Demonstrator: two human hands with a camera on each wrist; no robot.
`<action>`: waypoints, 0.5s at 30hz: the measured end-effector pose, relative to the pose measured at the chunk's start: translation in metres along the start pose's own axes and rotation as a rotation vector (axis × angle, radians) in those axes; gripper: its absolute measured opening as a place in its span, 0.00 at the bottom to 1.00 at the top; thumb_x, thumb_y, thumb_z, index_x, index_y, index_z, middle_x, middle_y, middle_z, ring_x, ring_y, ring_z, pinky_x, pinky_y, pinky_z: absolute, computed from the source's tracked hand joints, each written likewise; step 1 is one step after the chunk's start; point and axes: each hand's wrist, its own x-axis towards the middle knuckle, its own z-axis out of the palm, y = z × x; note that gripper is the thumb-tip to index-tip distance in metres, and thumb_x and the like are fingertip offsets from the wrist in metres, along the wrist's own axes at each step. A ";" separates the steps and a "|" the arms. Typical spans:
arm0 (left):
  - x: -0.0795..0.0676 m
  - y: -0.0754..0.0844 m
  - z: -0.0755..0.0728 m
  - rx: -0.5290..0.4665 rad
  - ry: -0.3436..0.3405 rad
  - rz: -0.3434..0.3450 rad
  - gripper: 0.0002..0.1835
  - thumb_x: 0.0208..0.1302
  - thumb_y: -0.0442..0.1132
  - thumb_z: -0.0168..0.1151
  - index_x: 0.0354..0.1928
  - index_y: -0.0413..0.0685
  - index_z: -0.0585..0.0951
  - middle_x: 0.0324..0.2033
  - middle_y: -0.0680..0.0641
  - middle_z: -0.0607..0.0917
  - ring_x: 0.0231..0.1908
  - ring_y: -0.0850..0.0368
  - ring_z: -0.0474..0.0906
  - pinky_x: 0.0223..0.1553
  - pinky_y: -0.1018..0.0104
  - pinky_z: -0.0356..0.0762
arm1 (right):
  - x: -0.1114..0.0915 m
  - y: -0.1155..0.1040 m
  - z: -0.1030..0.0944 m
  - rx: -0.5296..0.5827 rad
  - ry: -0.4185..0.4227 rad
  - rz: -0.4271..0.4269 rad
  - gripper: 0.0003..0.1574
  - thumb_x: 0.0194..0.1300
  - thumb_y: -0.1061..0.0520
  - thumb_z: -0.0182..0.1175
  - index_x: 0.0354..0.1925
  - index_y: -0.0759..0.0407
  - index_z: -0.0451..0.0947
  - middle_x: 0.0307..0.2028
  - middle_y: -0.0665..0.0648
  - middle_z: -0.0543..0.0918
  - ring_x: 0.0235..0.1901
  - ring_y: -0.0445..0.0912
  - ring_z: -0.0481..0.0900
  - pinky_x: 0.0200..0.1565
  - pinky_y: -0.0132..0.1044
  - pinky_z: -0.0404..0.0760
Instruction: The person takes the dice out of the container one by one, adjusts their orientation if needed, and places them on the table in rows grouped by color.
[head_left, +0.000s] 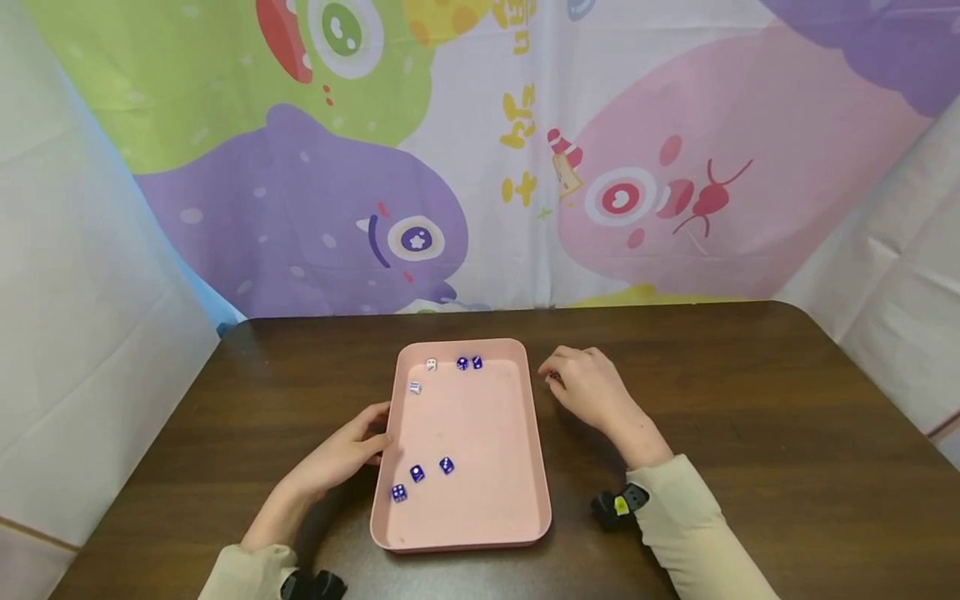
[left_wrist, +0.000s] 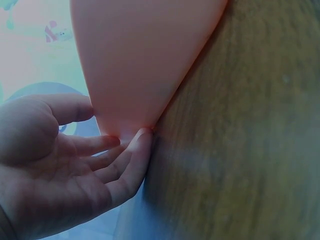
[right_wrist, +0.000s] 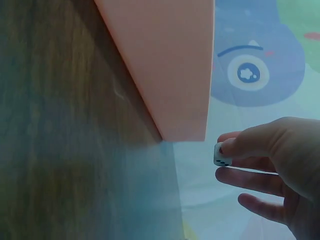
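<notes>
pinching one white die [right_wrist: 220, 156], right hand [head_left: 590, 387] sits just right of the far end of the pink tray [head_left: 487, 433]; thumb and finger clamped, other fingers apart. left hand [head_left: 341, 454] touches tray's left side, fingers loosely bent, slightly apart. inside: two white dice [head_left: 415, 388], five blue dice [head_left: 417, 473]. step, judged: handling a single die. placing it inside would call for clearing the rim.

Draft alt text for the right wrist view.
The right hand pinches a white die with dark pips, apart from a pink tray. The tray's outer wall rises from a brown wooden table, with a pastel cartoon backdrop behind.
</notes>
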 end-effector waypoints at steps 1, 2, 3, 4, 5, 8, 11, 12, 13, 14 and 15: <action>0.000 0.000 0.000 -0.002 -0.001 0.000 0.28 0.67 0.37 0.48 0.65 0.37 0.55 0.55 0.33 0.66 0.49 0.46 0.71 0.43 0.57 0.76 | -0.001 0.001 0.000 0.003 -0.008 0.007 0.07 0.53 0.62 0.62 0.34 0.54 0.83 0.33 0.50 0.81 0.33 0.46 0.80 0.43 0.45 0.74; 0.000 0.000 0.000 -0.002 -0.002 0.000 0.28 0.67 0.37 0.48 0.65 0.37 0.55 0.55 0.33 0.66 0.49 0.46 0.71 0.43 0.57 0.76 | -0.002 0.003 0.000 0.007 -0.017 0.013 0.08 0.54 0.62 0.61 0.34 0.54 0.83 0.33 0.50 0.82 0.33 0.46 0.80 0.43 0.45 0.74; 0.000 0.000 0.000 -0.002 0.000 0.000 0.28 0.67 0.37 0.48 0.65 0.37 0.55 0.55 0.33 0.66 0.49 0.46 0.71 0.43 0.57 0.76 | -0.002 0.004 0.000 0.018 -0.023 0.019 0.08 0.53 0.62 0.61 0.34 0.55 0.83 0.33 0.50 0.82 0.33 0.46 0.80 0.43 0.45 0.74; 0.000 -0.001 0.000 -0.002 0.001 0.001 0.28 0.67 0.37 0.48 0.65 0.36 0.56 0.55 0.33 0.66 0.49 0.46 0.71 0.43 0.57 0.76 | -0.003 0.006 0.000 0.031 -0.029 0.025 0.09 0.54 0.63 0.61 0.35 0.55 0.83 0.33 0.51 0.82 0.32 0.47 0.80 0.43 0.45 0.75; 0.000 -0.001 0.000 -0.001 0.002 0.001 0.28 0.67 0.37 0.48 0.65 0.36 0.56 0.55 0.33 0.66 0.49 0.46 0.71 0.43 0.57 0.76 | -0.003 0.007 -0.001 0.041 -0.036 0.030 0.09 0.54 0.63 0.60 0.35 0.55 0.82 0.33 0.51 0.82 0.31 0.47 0.80 0.43 0.44 0.75; 0.000 -0.001 0.000 0.005 0.005 -0.001 0.28 0.67 0.37 0.48 0.65 0.37 0.56 0.56 0.33 0.66 0.49 0.45 0.71 0.43 0.57 0.76 | -0.005 0.012 -0.002 0.087 -0.058 0.063 0.09 0.54 0.65 0.60 0.36 0.58 0.82 0.33 0.53 0.81 0.31 0.48 0.80 0.40 0.43 0.76; 0.000 -0.001 0.000 0.008 0.006 -0.005 0.28 0.66 0.38 0.48 0.65 0.37 0.56 0.56 0.33 0.66 0.49 0.46 0.71 0.43 0.57 0.76 | -0.007 0.017 -0.004 0.125 -0.099 0.124 0.08 0.55 0.65 0.59 0.36 0.61 0.81 0.32 0.54 0.81 0.32 0.48 0.79 0.38 0.42 0.77; 0.001 -0.001 0.000 0.007 0.006 -0.006 0.28 0.66 0.38 0.48 0.65 0.37 0.56 0.56 0.33 0.66 0.49 0.46 0.71 0.43 0.58 0.76 | -0.008 0.018 -0.004 0.135 -0.114 0.144 0.08 0.55 0.65 0.59 0.36 0.62 0.81 0.32 0.55 0.81 0.33 0.49 0.79 0.38 0.42 0.77; 0.001 -0.002 0.000 0.006 0.006 -0.006 0.28 0.66 0.38 0.48 0.65 0.37 0.56 0.56 0.33 0.66 0.49 0.46 0.71 0.43 0.58 0.76 | -0.009 0.020 -0.004 0.144 -0.129 0.164 0.08 0.55 0.65 0.59 0.36 0.63 0.81 0.32 0.55 0.81 0.33 0.49 0.79 0.37 0.42 0.77; 0.001 -0.002 0.000 0.005 0.004 -0.006 0.28 0.66 0.38 0.48 0.65 0.37 0.56 0.56 0.33 0.66 0.49 0.46 0.71 0.43 0.58 0.76 | -0.010 0.022 -0.005 0.150 -0.142 0.184 0.08 0.55 0.65 0.59 0.36 0.63 0.81 0.32 0.56 0.81 0.33 0.49 0.79 0.37 0.42 0.77; 0.001 -0.002 0.000 0.004 0.004 -0.005 0.28 0.66 0.38 0.48 0.65 0.37 0.56 0.56 0.33 0.66 0.49 0.46 0.71 0.43 0.58 0.76 | -0.010 0.024 -0.006 0.151 -0.151 0.198 0.08 0.56 0.65 0.59 0.36 0.64 0.81 0.32 0.56 0.81 0.34 0.49 0.79 0.37 0.43 0.77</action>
